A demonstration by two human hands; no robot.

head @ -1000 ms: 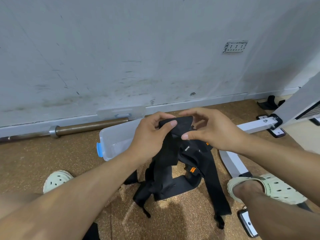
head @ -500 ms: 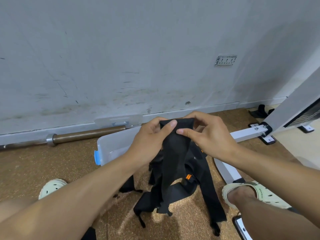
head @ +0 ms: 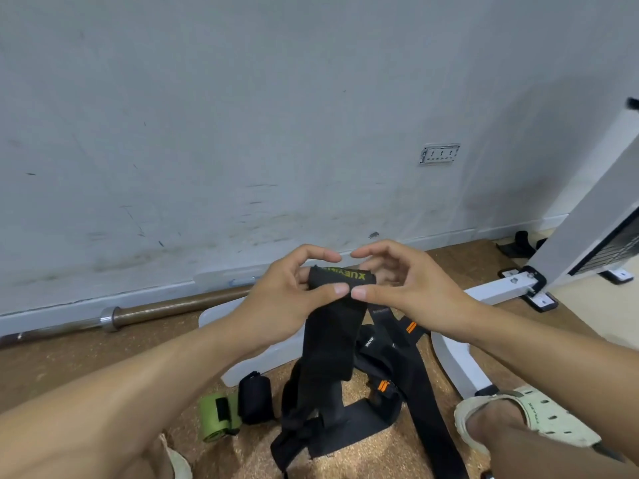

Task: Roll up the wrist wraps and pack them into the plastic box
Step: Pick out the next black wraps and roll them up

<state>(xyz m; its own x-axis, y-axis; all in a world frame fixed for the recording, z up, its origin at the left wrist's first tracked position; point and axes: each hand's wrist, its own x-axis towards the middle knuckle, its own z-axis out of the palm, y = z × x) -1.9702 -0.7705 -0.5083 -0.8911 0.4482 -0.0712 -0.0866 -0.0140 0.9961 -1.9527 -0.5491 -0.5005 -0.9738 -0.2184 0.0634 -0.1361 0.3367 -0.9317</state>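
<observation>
Above a cork-brown floor [head: 86, 354], before a scuffed grey wall [head: 242, 115], I see both thumbs pressed onto the rolled top of a black wrap [head: 333, 326], fingers curled behind it. The left hand [head: 287, 299] pinches the roll from its left side; the right hand [head: 397, 288] pinches from the right, the two thumb tips nearly touching at the front. Yellow-green lettering runs upside down along the rolled edge. The rest of the wrap hangs straight down from the hands toward a heap of black straps [head: 387, 385] with orange tags on the floor. Behind the left forearm lies the clear plastic box [head: 249, 364], mostly hidden; I cannot tell what is in it. Just beside its near corner sit two finished rolls, one black [head: 255, 397], one green [head: 216, 416], touching each other. A barbell [head: 145, 314] lies along the wall's foot. A white frame [head: 498, 288] stands to the right, and a pale sandal [head: 529, 420] shows at lower right.
</observation>
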